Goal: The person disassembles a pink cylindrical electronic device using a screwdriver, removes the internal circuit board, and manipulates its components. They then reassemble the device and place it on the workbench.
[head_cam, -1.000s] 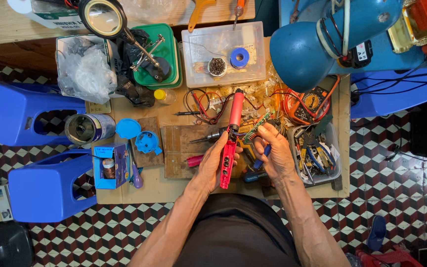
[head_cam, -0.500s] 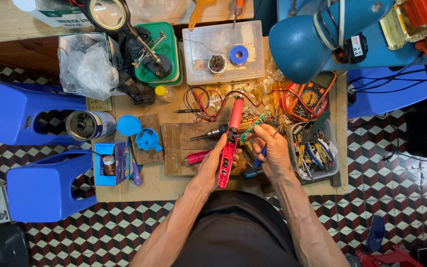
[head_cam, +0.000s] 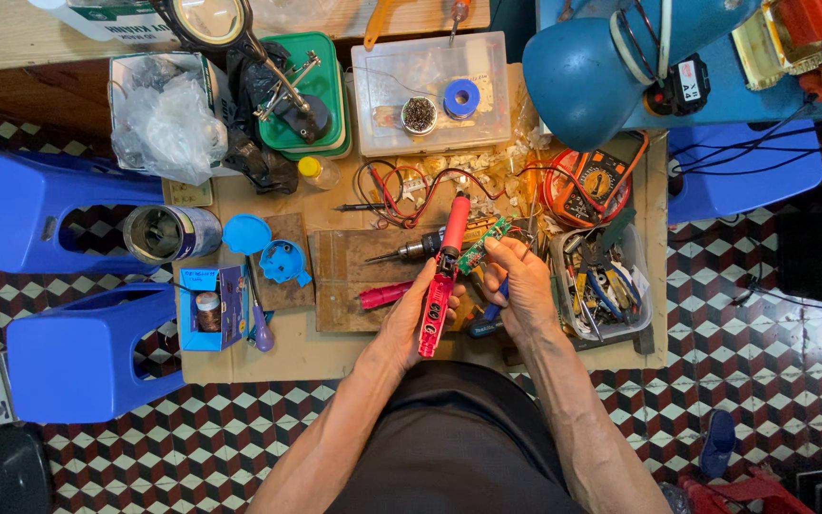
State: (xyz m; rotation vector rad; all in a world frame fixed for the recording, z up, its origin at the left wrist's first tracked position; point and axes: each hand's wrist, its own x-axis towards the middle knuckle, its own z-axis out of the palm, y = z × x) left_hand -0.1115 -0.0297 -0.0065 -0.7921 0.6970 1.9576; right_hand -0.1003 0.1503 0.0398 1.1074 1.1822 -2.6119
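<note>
Head view looks straight down on your 2 hands over a cluttered brown desk (head_cam: 335, 347). Your left hand (head_cam: 418, 306) is closed around a long red tool (head_cam: 444, 276), gripping its lower half so the tool runs upright between your hands, its rounded red end pointing away from you. Your right hand (head_cam: 518, 284) pinches a small green circuit board (head_cam: 483, 245) between thumb and fingertips, holding it tilted and right against the upper part of the red tool.

Just left of the tool lies a screwdriver (head_cam: 406, 251) with a dark handle, its tip pointing left. A pink marker (head_cam: 382, 295) lies near your left wrist. To your right sits a clear tray of pliers (head_cam: 606, 286), and beyond it an orange meter (head_cam: 596, 181) with red and black leads. A blue lamp (head_cam: 592, 67) hangs over the far right corner, and a clear plastic box (head_cam: 430, 95) stands at the far edge.
</note>
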